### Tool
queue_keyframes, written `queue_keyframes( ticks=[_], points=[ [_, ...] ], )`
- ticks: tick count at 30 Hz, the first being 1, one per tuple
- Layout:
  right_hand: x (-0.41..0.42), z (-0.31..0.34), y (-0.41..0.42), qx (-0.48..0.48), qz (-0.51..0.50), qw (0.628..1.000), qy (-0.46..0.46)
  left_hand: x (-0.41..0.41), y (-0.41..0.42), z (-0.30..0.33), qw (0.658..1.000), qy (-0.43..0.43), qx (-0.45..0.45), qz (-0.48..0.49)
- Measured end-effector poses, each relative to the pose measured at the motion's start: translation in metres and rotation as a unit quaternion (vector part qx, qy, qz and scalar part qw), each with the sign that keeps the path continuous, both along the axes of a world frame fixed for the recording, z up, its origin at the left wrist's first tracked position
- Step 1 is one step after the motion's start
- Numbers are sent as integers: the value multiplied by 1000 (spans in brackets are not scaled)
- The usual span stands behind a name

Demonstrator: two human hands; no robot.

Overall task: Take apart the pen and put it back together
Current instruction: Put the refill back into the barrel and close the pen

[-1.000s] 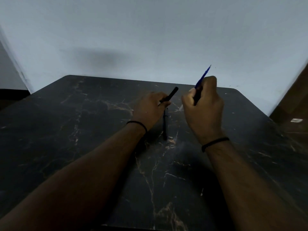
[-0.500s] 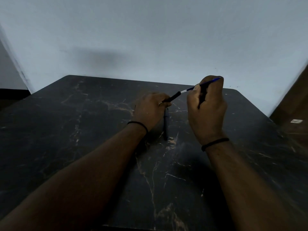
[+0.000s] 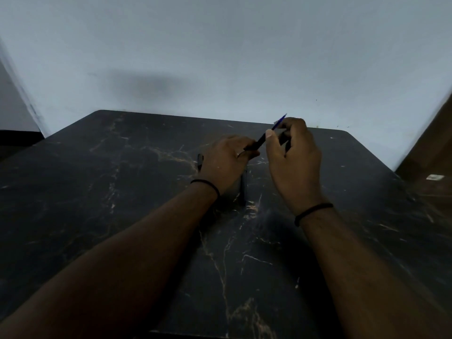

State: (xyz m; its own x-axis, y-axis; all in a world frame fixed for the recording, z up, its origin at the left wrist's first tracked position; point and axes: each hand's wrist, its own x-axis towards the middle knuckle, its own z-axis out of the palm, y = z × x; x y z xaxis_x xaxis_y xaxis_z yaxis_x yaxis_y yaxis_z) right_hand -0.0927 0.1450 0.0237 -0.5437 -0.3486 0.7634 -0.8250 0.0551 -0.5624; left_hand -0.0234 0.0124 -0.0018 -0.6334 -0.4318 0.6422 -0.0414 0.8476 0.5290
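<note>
Black pen section (image 3: 255, 144), no readable writing

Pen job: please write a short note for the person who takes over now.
Left hand grips the black pen piece.
Right hand pinches the blue refill, which lines up with that piece; how far in it sits I cannot tell.
A long black pen part lies on the table between the wrists; a small dark part lies left of the left hand.
Done: pen apart. Left: join all parts.
</note>
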Motion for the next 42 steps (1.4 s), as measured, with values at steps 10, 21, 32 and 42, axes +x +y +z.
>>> queue_keyframes(
  ticks=[10, 21, 32, 42],
  points=[
    [0, -6, -2, -3, 11, 1000, -12, 0, 0, -2, 997, 61, 37, -14],
    [0, -11, -3, 44, 23, 998, -36, 28, -41, 2, 913, -156, 58, 371],
    [3, -11, -2, 90, 34, 995, -27, 23, -36, -2, 909, -291, 13, 299],
    [4, -11, -2, 111, 31, 993, -17, 18, -30, -3, 904, -274, -28, 326]
  ],
)
